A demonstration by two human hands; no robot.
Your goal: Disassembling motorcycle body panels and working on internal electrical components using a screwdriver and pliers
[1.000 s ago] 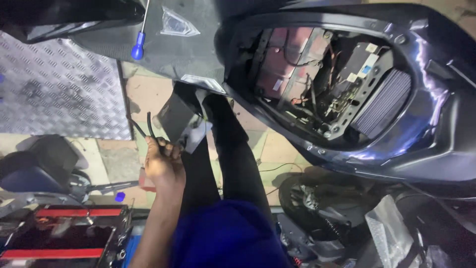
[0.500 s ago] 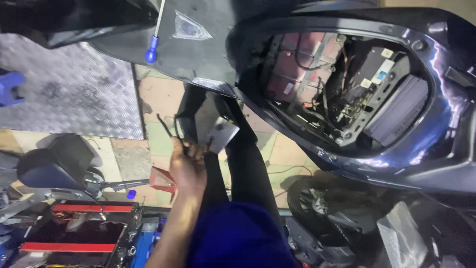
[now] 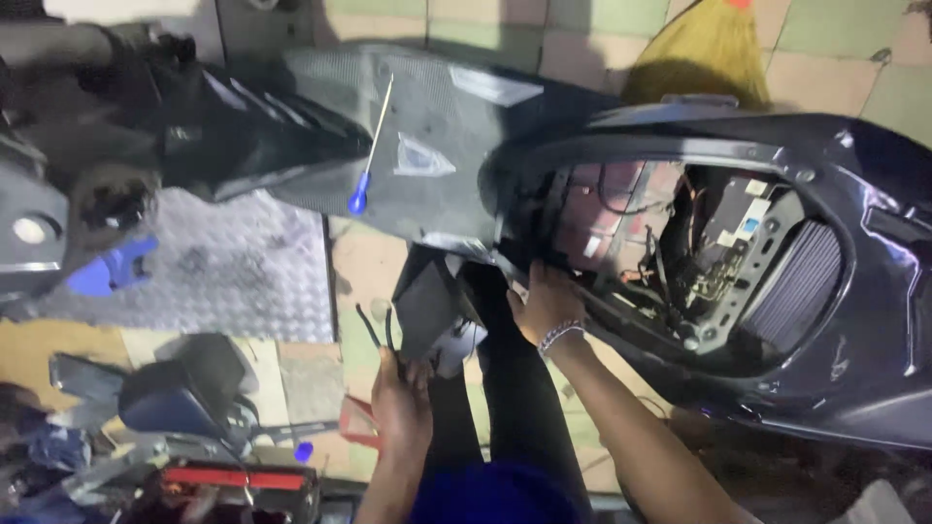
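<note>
A dark scooter stands with its under-seat bay open, showing a red battery, wiring and a ribbed grey filter. My right hand, with a bead bracelet on the wrist, rests on the near rim of that bay, fingers curled over the edge. My left hand is lower, closed on the bottom of a black plastic cover with thin black cables sticking up beside it. My legs in black trousers are below the cover.
A blue-handled screwdriver lies on the scooter's footboard. A diamond-plate metal sheet covers the floor at left. Black parts and a mirror and a red toolbox sit at lower left. A broom leans at the top.
My right hand has come into view and settled on the rim of the open bay. My left hand keeps hold of the black cover. The view has shifted up and left.
</note>
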